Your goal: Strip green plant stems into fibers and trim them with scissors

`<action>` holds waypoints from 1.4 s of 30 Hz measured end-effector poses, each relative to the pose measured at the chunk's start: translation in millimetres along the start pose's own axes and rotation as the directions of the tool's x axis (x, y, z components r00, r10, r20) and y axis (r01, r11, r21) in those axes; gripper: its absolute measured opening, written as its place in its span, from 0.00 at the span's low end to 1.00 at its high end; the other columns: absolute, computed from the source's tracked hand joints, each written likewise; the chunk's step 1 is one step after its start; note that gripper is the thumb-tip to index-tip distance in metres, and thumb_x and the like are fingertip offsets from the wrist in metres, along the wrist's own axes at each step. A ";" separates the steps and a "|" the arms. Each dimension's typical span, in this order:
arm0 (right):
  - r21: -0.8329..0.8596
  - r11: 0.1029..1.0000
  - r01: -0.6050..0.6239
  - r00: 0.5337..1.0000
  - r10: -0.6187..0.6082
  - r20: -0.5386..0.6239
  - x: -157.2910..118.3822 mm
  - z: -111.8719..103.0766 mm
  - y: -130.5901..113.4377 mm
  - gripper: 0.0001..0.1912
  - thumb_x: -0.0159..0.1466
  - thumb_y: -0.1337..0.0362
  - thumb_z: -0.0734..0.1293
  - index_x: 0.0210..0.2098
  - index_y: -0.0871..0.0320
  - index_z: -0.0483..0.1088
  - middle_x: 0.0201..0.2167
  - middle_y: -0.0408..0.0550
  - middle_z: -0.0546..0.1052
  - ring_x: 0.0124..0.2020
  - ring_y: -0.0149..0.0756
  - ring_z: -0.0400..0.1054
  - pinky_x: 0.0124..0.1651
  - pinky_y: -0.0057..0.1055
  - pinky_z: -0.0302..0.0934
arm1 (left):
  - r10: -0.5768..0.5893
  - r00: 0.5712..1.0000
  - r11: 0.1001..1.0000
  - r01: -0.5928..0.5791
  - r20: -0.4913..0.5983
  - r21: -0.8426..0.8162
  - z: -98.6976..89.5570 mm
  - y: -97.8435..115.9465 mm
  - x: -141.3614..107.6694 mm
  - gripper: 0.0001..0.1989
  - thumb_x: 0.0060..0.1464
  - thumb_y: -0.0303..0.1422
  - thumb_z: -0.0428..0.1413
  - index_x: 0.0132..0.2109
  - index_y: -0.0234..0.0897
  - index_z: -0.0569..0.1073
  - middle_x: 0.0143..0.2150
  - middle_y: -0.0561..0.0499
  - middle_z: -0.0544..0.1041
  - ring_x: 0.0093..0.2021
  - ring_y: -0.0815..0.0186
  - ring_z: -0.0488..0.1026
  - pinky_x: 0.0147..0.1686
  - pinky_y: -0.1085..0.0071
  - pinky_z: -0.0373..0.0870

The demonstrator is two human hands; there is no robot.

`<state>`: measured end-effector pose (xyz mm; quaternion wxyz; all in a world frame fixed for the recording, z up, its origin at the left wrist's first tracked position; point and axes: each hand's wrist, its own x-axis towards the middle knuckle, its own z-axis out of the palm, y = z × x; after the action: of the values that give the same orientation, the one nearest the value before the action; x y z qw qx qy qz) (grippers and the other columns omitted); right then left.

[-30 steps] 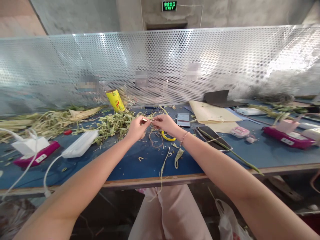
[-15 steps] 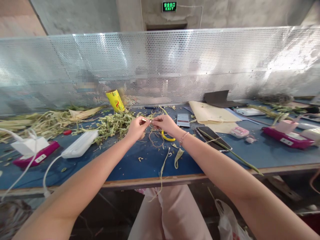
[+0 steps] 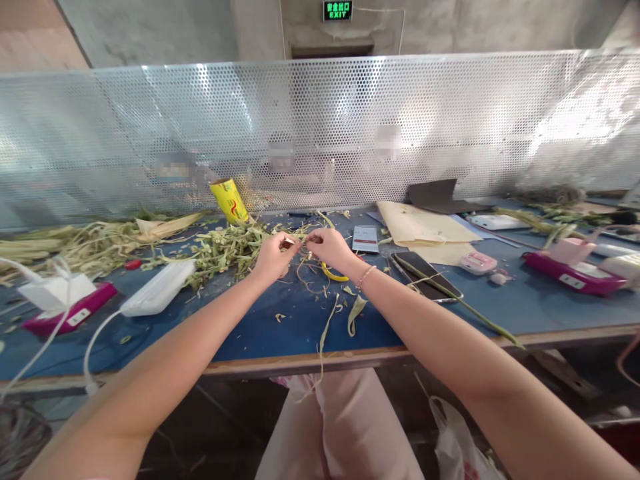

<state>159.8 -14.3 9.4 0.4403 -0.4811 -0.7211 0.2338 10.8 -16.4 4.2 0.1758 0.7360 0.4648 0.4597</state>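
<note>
My left hand (image 3: pixel 274 257) and my right hand (image 3: pixel 327 247) meet above the middle of the blue table (image 3: pixel 280 333), fingertips pinched close together. What lies between them is small and mostly hidden, too small to name. A pile of dried, pale green plant strips (image 3: pixel 227 250) sits just left of my left hand. Beneath my right wrist shows part of a yellow ring-shaped handle (image 3: pixel 334 275). Thin loose fibres (image 3: pixel 313 277) lie below the fingers. Nearer the front edge, a curled dry strip (image 3: pixel 356 313) rests beside a long thin one (image 3: pixel 327 330).
A yellow tube (image 3: pixel 230 200) stands behind the pile. White power bank (image 3: pixel 159 288) and magenta power strip (image 3: pixel 70 310) with cables lie left. Rightward are a lit phone (image 3: pixel 365 239), a dark phone (image 3: pixel 433 283) under a stalk, and brown paper (image 3: pixel 425 223). A perforated metal screen (image 3: pixel 320 120) closes the back.
My right hand has turned slightly, its fingers curling more at the tips, and its wrist now covers more of the yellow ring. My left hand stays nearly in place.
</note>
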 end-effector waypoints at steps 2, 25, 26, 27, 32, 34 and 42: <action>-0.020 1.000 0.017 1.000 -0.017 0.000 -0.9 -0.4 -1.0 0.07 0.49 0.69 0.60 0.25 0.59 0.70 0.13 0.38 0.66 0.19 0.26 0.59 0.24 0.24 0.52 | 0.006 1.000 1.000 -0.006 -0.002 0.006 -0.1 -0.6 0.1 0.12 0.45 0.41 0.53 0.30 0.36 0.69 0.28 0.50 0.74 0.30 0.66 0.71 0.31 0.70 0.66; 0.019 1.000 0.012 1.000 -0.012 -0.007 7.2 0.4 9.8 0.10 0.53 0.65 0.63 0.34 0.61 0.69 0.18 0.40 0.68 0.21 0.26 0.62 0.28 0.24 0.55 | -0.112 0.993 0.970 0.103 -0.029 -0.220 -0.3 -12.3 5.1 0.12 0.42 0.40 0.56 0.28 0.35 0.68 0.21 0.55 0.68 0.19 0.72 0.62 0.20 0.74 0.59; 0.027 0.999 0.026 1.000 -0.026 -0.017 7.2 0.4 10.6 0.09 0.52 0.65 0.63 0.33 0.61 0.69 0.17 0.39 0.67 0.21 0.26 0.62 0.27 0.24 0.55 | -0.117 0.993 0.968 0.108 -0.028 -0.226 -0.1 -11.7 4.9 0.11 0.42 0.39 0.56 0.28 0.35 0.68 0.21 0.54 0.68 0.19 0.72 0.62 0.20 0.74 0.59; 0.035 0.999 0.040 0.999 -0.039 -0.026 7.2 0.4 11.3 0.08 0.52 0.66 0.63 0.32 0.61 0.69 0.17 0.38 0.67 0.21 0.26 0.62 0.27 0.24 0.54 | -0.123 0.992 0.966 0.114 -0.025 -0.232 0.0 -10.7 4.7 0.11 0.42 0.39 0.56 0.27 0.35 0.68 0.21 0.54 0.69 0.20 0.72 0.63 0.21 0.74 0.59; 0.107 0.994 0.028 1.000 -0.027 -0.014 8.0 0.7 14.0 0.07 0.51 0.68 0.62 0.30 0.60 0.70 0.14 0.37 0.65 0.18 0.24 0.60 0.25 0.23 0.54 | -0.129 0.991 0.959 0.120 -0.019 -0.255 -0.5 -7.0 4.5 0.11 0.41 0.38 0.57 0.27 0.34 0.68 0.21 0.54 0.68 0.19 0.73 0.62 0.20 0.75 0.58; 0.142 0.990 0.019 1.000 -0.020 0.006 9.1 1.8 15.5 0.07 0.51 0.67 0.63 0.30 0.60 0.71 0.14 0.38 0.67 0.18 0.25 0.61 0.26 0.24 0.55 | -0.123 0.992 0.960 0.115 -0.017 -0.257 -0.7 -7.3 4.6 0.11 0.41 0.38 0.57 0.27 0.34 0.68 0.21 0.54 0.68 0.19 0.73 0.62 0.20 0.75 0.58; 0.299 0.954 0.001 0.997 -0.024 0.072 13.0 7.4 21.9 0.05 0.51 0.68 0.64 0.27 0.62 0.70 0.16 0.40 0.68 0.18 0.23 0.62 0.26 0.24 0.58 | -0.123 0.992 0.958 0.112 -0.024 -0.266 -1.5 -6.7 4.1 0.11 0.41 0.38 0.58 0.26 0.35 0.68 0.21 0.54 0.69 0.18 0.73 0.62 0.20 0.75 0.58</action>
<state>162.2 7.4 -5.7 0.4819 -0.3955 -0.6966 0.3551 6.7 -9.7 2.5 0.2897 0.6677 0.4459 0.5210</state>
